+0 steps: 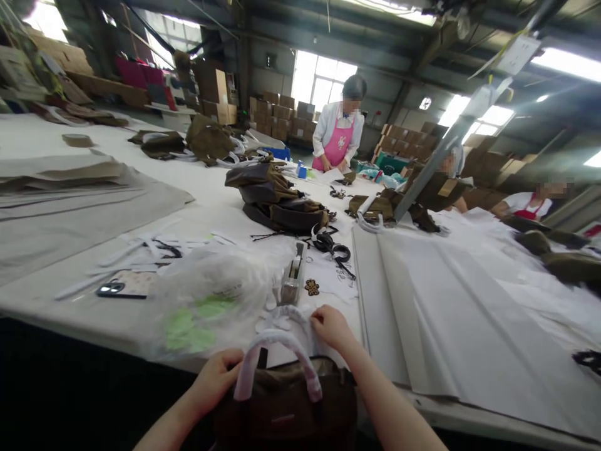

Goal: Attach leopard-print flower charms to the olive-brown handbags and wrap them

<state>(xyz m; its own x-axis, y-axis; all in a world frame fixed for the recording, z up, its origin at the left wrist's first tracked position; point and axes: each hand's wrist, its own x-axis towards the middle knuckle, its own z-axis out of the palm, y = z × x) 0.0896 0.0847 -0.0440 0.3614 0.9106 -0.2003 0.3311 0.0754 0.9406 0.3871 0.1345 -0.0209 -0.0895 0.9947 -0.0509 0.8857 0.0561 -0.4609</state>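
A dark brown handbag (286, 407) stands at the table's near edge, in front of me. Its near handle (277, 338) and far handle (295, 313) are wrapped in pale covering. My left hand (218, 379) is closed at the bag's upper left edge, beside the foot of the near handle; some fingertips are hidden. My right hand (334, 327) is in a pinch beside the far handle, and what lies between its fingers is too small to make out. Just beyond are a tape dispenser (292, 282) and a flower-shaped patterned piece (312, 287).
Clear plastic bags (216, 282) with green pieces lie left, near a phone (124, 285). Stacked brown bags (282, 197) and black cords (333, 247) sit farther back. White sheets (441, 300) cover the right side. A metal post (436, 156) rises there. Co-workers (339, 134) stand across the table.
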